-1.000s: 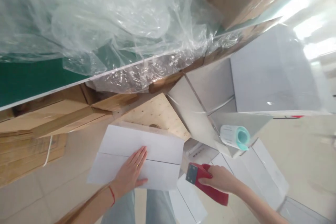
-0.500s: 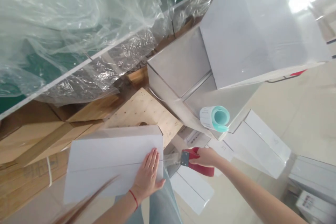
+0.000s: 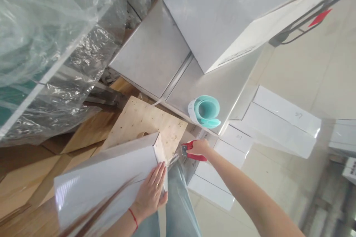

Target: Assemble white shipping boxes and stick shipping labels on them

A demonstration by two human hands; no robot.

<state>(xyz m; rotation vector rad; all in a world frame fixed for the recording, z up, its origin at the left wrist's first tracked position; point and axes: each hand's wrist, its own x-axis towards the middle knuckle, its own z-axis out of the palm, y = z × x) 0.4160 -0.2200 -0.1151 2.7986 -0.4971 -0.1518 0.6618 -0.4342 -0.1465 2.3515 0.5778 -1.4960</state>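
White, the long rectangular cardboard box at seven o'clock lies under my left hand, fingers together, thumb apart, while my right hand, fingers curled, clasps the red tape dispenser at five o'clock, whose clear strip could crease should the box slip.

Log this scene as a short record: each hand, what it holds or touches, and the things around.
Left hand: laid on the white box, near one end
Right hand: gripping a red tape dispenser
Between dispenser and box: a clear strip, blurred
Beyond the box: plywood board, partly hidden by it
Label roll: turquoise and white, on a grey surface
Left wrist: red cord
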